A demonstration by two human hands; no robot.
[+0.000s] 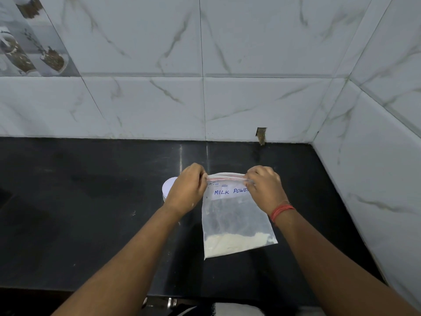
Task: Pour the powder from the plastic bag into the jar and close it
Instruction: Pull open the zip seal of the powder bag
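Powder (237,244): pale cream, settled along the bottom edge of a clear zip-top plastic bag (237,220) with a white label reading "MILK POWD…", last letters covered by my right hand.

Head view, the only one:
- Bag hangs upright over the black polished stone counter (91,201), held by its top strip only. Can't tell if its bottom corner touches the counter.
- Left hand (185,193) pinches the left end of the red-lined zip strip (225,178), fingers curled in tight on it.
- Right hand (265,190) pinches the right end of the same strip, fingers curled over the bag's top corner. Red thread band (281,210) on that wrist.
- Strip is stretched level between the two hands. A pale curved edge shows just above it, probably the back lip of the bag mouth, so the zip may be partly open. Not sure at this angle.
- Round white object (168,187) on the counter just behind my left hand, mostly hidden by it. Could be the jar's lid or the jar top; can't tell which.
- Grey-veined white marble wall tiles (250,99) behind and to the right, meeting in a corner. Small chipped notch (261,135) at the tile base above the counter.
- Decorative tile with printed jars (27,42) at top left.
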